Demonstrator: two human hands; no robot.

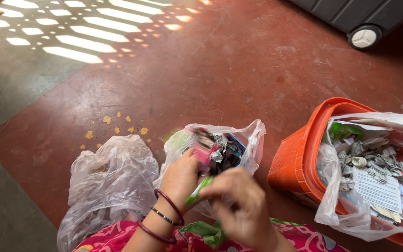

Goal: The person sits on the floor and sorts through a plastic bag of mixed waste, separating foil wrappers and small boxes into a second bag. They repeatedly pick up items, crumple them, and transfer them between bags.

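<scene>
A green strip (pixel 198 190) sits between the two hands, just in front of a clear bag (pixel 239 140) full of mixed wrappers. The strip looks like a thin piece of plastic or foil, but it is blurred and I cannot tell its kind exactly. The left hand (pixel 183 176) is closed around its upper part, with the thumb and fingers pinching near the bag mouth. The right hand (pixel 241 200) is blurred by motion; its fingers curl toward the lower end of the strip, and I cannot tell if they really grip it or only touch it.

The bag stands on the red floor (pixel 239 70) with its mouth open, and pink, black and silver scraps show inside. To the left of it lies a second bag (pixel 108 182), crumpled and mostly flat. To the right, well apart, an orange bin (pixel 299 158) lined with plastic holds torn paper and wrappers. A few yellow crumbs (pixel 117 127) lie on the floor behind the bags.

I judge that the step in hand is sorting: one piece is being taken out of the open bag. The next move calls for a firm pinch on the strip, so that it comes free without pulling other scraps out.
</scene>
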